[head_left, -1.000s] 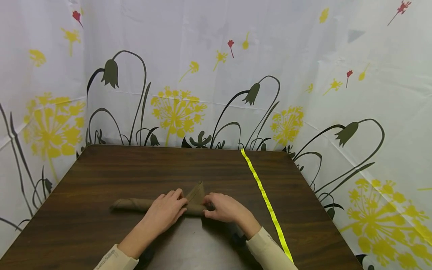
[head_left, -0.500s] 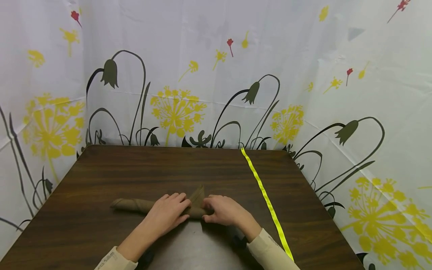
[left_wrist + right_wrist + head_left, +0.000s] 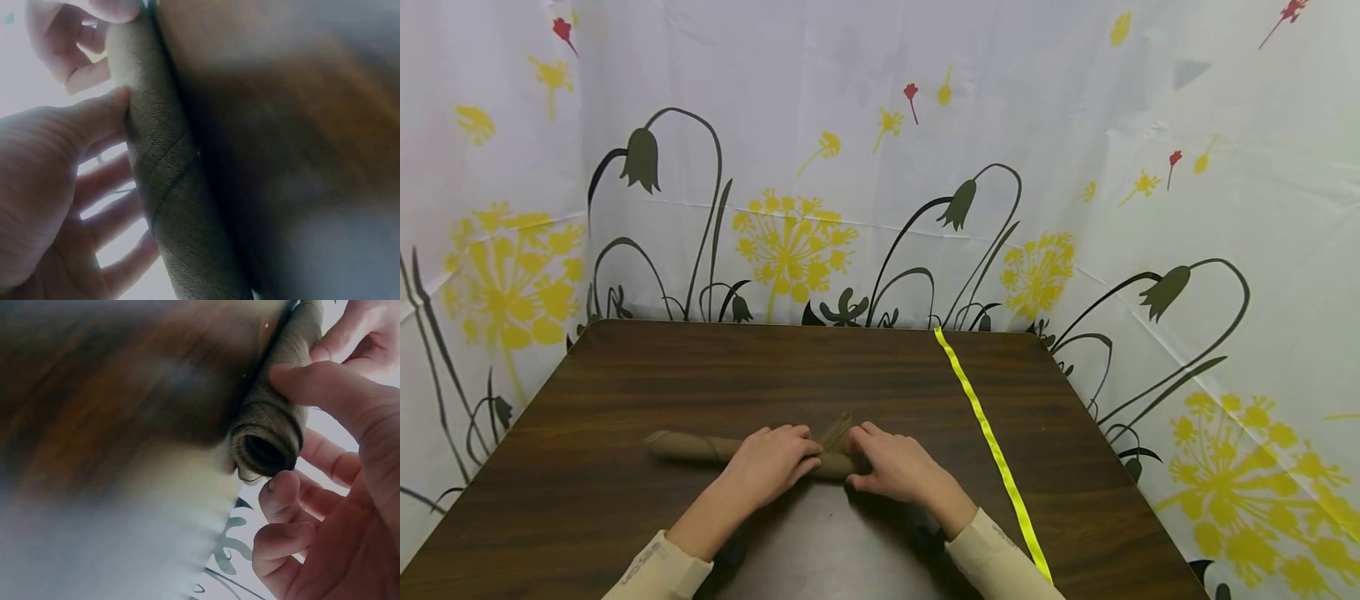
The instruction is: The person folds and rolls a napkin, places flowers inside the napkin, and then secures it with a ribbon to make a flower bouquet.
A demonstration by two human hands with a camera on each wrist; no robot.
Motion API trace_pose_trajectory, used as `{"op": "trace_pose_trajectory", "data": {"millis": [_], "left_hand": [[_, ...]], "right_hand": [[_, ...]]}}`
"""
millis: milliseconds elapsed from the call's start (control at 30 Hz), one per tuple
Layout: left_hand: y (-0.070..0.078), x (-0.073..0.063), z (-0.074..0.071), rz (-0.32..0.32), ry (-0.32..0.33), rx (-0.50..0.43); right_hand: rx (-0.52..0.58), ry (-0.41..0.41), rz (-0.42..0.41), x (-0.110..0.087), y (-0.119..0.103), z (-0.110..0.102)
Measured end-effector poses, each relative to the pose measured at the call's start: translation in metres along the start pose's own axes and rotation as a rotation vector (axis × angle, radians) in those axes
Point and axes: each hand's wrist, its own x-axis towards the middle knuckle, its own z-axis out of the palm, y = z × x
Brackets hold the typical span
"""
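Note:
A brown-olive cloth (image 3: 688,448), rolled into a tube, lies crosswise on the dark wooden table (image 3: 760,375). One loose pointed corner (image 3: 837,428) sticks out on its far side, between the two hands. My left hand (image 3: 769,467) grips the roll just right of its middle; the left wrist view shows the thumb on the near side of the roll (image 3: 169,181) and spread fingers beyond it. My right hand (image 3: 898,467) holds the roll near its right end, thumb on top. In the right wrist view the hollow, layered end (image 3: 265,453) faces the camera beside my curled fingers.
A yellow strip (image 3: 988,433) runs along the table to the right of my right hand, from the far edge towards the near side. Behind the table hangs a white curtain (image 3: 820,100) printed with flowers.
The loose corner has become shorter and narrower as the cloth roll turns away from me. Both hands have stayed near the same spots, with small shifts of the fingers.

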Motion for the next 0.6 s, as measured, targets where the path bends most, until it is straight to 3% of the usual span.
{"op": "trace_pose_trajectory", "data": {"millis": [100,333,600], "left_hand": [[-0.001,0.003,0.001,0.011,0.006,0.008],[-0.002,0.003,0.002,0.119,0.111,0.066],[0.003,-0.003,-0.006,0.132,0.027,0.072]], "right_hand": [[-0.029,0.016,-0.005,0.001,-0.001,0.0],[-0.031,0.009,0.02,0.003,-0.001,0.003],[0.049,-0.073,0.022,0.001,-0.006,-0.001]]}}
